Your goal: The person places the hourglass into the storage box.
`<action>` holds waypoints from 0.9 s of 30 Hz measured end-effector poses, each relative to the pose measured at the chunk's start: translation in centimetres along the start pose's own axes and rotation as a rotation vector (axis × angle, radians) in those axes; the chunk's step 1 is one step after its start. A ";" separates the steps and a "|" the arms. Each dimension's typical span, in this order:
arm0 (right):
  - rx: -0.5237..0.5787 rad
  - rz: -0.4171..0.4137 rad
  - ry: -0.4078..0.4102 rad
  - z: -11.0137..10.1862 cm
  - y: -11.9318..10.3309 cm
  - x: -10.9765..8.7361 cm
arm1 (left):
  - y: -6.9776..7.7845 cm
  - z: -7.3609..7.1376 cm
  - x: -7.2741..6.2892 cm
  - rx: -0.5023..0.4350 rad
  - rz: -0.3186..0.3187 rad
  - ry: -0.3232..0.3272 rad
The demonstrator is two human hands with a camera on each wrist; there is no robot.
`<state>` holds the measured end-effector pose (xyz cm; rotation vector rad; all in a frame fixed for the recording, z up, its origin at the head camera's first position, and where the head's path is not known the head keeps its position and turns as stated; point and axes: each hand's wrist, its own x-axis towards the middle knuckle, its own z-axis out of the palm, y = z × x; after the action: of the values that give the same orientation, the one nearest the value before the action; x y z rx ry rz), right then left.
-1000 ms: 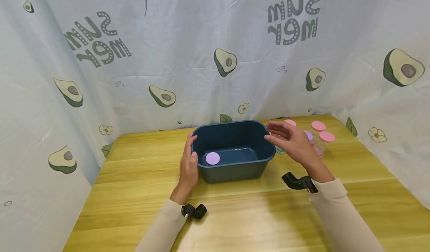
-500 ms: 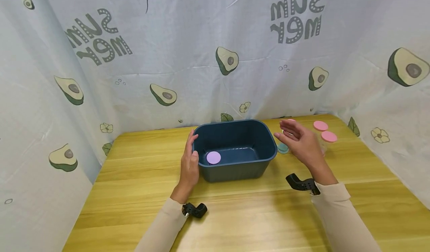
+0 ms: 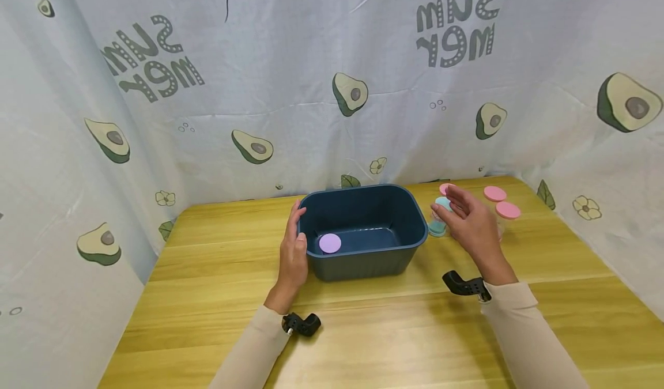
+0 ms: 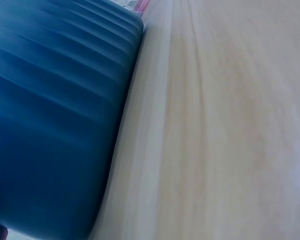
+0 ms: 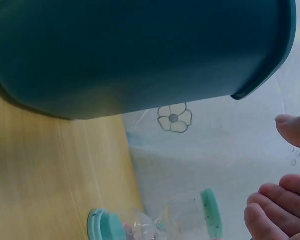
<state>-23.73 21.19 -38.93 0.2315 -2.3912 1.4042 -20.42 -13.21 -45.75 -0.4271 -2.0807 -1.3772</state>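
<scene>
Curtain: the avocado-print curtain [image 3: 290,49] is hanging across the whole back, mirrored "summer" lettering and all.
Table: the wood-grain table [image 3: 207,274] is spreading out beneath everything.
Bin: the dark blue bin [image 3: 358,267] is standing upright mid-table, sitting between the two hands.
Right hand: here, off the bin's right end, the right hand [image 3: 473,225] is hovering, fingers loosely bent, thumb parted, gripping nothing.
Left hand: the left hand [image 3: 293,256] is resting against the bin's left end, fingers extended, not clenching.
Container: a teal-capped clear container [image 5: 190,215] is standing just beyond the right fingertips.
Pink caps: several pink caps [image 3: 495,193] are showing around and behind that hand.
Purple disc: it's lying inside, this purple disc [image 3: 329,243], near the bin's left end.
</scene>
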 end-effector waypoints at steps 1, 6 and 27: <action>-0.005 0.003 0.006 -0.1 0.1 0.0 | 0.0 0.0 0.0 0.002 -0.002 0.001; -0.027 0.007 0.038 -0.2 0.7 0.0 | 0.1 0.0 0.0 0.000 -0.008 0.000; -0.102 0.095 0.094 0.4 1.6 -0.2 | 0.2 0.1 -0.2 -0.014 -0.009 0.003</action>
<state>-24.16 21.68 -40.48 0.0252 -2.4165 1.2979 -20.21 -12.98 -45.72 -0.4224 -2.0741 -1.3978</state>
